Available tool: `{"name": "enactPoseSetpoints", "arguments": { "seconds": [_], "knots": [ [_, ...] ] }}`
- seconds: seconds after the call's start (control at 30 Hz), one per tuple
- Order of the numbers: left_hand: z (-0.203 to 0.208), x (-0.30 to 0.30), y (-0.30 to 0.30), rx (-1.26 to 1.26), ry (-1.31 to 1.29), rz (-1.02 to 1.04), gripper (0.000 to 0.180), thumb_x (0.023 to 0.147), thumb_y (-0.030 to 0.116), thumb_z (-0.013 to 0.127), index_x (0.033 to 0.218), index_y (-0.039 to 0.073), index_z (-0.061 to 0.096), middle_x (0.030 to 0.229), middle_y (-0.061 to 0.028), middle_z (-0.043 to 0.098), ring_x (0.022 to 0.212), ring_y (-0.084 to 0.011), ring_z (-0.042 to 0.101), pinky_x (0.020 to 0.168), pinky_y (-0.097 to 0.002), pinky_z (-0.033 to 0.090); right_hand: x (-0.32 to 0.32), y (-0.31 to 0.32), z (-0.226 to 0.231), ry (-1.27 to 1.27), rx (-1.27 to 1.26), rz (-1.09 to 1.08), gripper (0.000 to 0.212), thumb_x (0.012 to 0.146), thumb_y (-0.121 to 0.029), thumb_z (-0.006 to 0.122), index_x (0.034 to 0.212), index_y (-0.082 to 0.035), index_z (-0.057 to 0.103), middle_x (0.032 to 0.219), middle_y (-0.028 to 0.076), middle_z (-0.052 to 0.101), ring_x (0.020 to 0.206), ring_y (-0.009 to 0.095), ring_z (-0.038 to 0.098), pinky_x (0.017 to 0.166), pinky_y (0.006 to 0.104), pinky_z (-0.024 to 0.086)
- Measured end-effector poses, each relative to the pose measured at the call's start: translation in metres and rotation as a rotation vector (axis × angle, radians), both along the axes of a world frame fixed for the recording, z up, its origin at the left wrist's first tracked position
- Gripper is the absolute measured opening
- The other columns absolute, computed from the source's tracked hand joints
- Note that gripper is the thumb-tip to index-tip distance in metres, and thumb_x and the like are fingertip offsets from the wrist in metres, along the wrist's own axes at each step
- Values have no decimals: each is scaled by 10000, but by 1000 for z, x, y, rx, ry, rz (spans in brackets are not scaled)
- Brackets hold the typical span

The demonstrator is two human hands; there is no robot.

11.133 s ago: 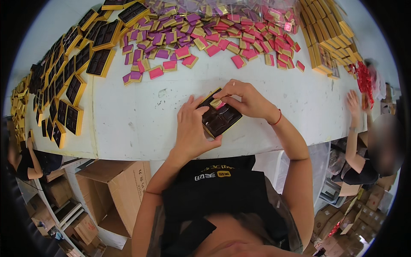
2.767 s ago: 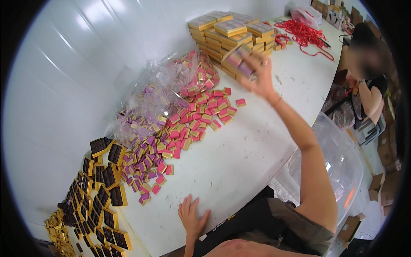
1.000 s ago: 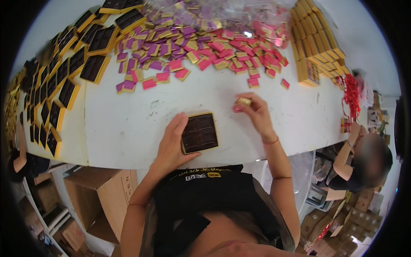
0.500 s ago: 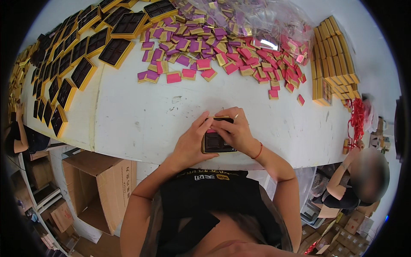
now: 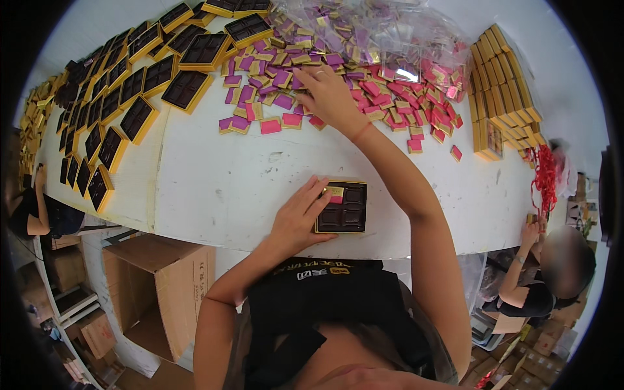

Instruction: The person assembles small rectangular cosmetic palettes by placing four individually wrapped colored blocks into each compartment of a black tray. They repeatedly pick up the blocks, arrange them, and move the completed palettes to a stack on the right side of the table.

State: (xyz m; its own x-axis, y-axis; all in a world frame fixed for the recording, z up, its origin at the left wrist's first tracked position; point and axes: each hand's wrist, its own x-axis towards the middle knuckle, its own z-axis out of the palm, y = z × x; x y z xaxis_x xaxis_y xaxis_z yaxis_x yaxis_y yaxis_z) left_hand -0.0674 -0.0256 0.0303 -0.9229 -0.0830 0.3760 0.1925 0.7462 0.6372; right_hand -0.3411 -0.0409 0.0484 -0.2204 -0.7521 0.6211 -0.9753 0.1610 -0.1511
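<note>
On the white table right in front of me lies a shallow gold box with a dark brown compartmented tray (image 5: 351, 211). One small gold-and-pink wrapped piece (image 5: 335, 195) sits in its upper left compartment. My left hand (image 5: 299, 211) grips the box along its left side, fingers at the upper left and thumb by the lower edge. Farther off, my right hand (image 5: 328, 97) is over the pile of purple-and-gold wrapped pieces (image 5: 283, 78), its thumb and forefinger apart. I see nothing held in it. Pink-and-gold pieces (image 5: 390, 104) spread to the right of that hand.
Many similar boxes with dark trays (image 5: 186, 90) cover the table's left side. Clear plastic bags (image 5: 364, 26) lie behind the pile. Stacked gold boxes (image 5: 504, 91) and red ribbons (image 5: 548, 179) are at right. An open carton (image 5: 156, 286) stands below; people work at both sides.
My right hand has left the box and reached forward to the purple pieces. The wrapped piece in the tray is now uncovered. My left hand stays at the box's left side.
</note>
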Motion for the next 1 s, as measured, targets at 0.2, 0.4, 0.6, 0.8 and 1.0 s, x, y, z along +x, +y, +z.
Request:
{"name": "enactPoseSetpoints", "arguments": {
  "seconds": [0.2,0.4,0.6,0.8,1.0],
  "knots": [
    [-2,-3,1,-24,15,9,930,654,301,893,1434,34,463,1554,-123,425,1430,-367,397,1142,-487,381,-13,30,0,-1151,-57,87,264,980,-134,619,1228,-45,630,990,72,690,877,130,648,711,270,531],
    [-2,-1,8,-109,-50,-24,916,709,276,862,1486,57,430,1543,-123,447,1438,-385,380,1170,-540,306,68,147,41,-1464,72,17,273,1013,-113,572,1278,-59,612,853,3,627,737,61,568,616,222,460],
    [3,-2,11,-108,-38,5,885,653,256,893,1422,66,500,1488,-99,493,1369,-385,427,1149,-547,330,99,194,50,-1065,158,0,260,979,-48,613,1236,-65,650,875,53,664,731,125,611,642,280,516],
    [7,-5,13,-40,-36,21,881,611,204,918,1373,89,490,1447,-110,479,1357,-380,420,1153,-584,308,78,190,34,-529,313,302,353,862,7,724,1206,-64,684,986,94,676,773,254,654,692,339,556],
    [1,-5,14,34,-34,-31,820,640,201,914,1342,88,504,1428,-132,477,1342,-399,442,1173,-594,287,87,201,26,-605,286,212,330,824,-3,747,1144,-78,724,1053,75,675,914,260,646,776,348,545]
  ]
}}
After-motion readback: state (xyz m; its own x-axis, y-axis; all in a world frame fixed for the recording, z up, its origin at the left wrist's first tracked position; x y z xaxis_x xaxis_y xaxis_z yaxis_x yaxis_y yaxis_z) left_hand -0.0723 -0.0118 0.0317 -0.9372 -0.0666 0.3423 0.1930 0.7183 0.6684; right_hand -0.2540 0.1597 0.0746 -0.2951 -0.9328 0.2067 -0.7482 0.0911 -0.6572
